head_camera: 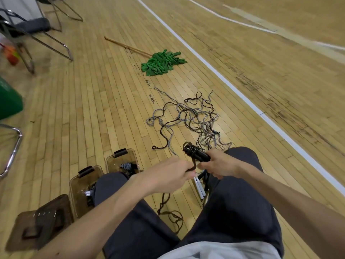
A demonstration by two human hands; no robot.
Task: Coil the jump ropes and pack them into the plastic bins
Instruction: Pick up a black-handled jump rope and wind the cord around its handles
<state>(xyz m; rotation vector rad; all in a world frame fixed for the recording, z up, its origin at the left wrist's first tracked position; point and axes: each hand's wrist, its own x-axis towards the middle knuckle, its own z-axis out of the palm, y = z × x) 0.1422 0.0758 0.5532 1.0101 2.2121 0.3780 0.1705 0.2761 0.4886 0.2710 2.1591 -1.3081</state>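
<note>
My right hand [219,164] grips a dark coiled jump rope bundle [196,153] above my knees. My left hand [170,174] pinches the loose dark end of that rope [193,166] beside the bundle. White handles [199,188] hang below my left hand. More of the dark rope trails on the floor between my legs [170,214]. A tangle of grey and dark jump ropes [192,118] lies on the floor ahead. Two brown see-through plastic bins stand at my left knee: the nearer bin [82,186] and the farther bin [121,161], each with coiled rope inside.
A brown bin lid [39,221] lies at lower left. A green mop [162,62] with a wooden handle lies further out. Folding chairs [37,32] stand at upper left, a green container [9,98] at the left edge. A white court line [242,98] crosses the wooden floor.
</note>
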